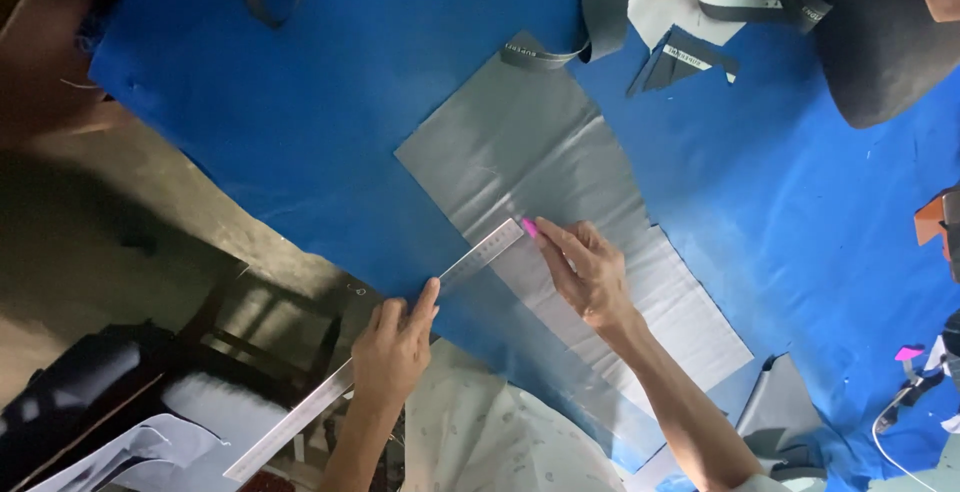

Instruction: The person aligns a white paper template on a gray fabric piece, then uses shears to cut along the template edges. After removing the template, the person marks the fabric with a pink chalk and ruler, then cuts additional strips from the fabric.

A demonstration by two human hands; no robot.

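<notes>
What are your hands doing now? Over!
Left hand pressing metal ruler flat on grey cloth. Right hand fingers pinching pink chalk at ruler's far end. Nothing blocking; scraps lie apart.

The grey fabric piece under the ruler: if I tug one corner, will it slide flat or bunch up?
The grey fabric piece probably bunches: it looks thin, with creases. The metal ruler under the left hand likely pins one part, so it may pivot there. The right hand rests on it too.
</notes>
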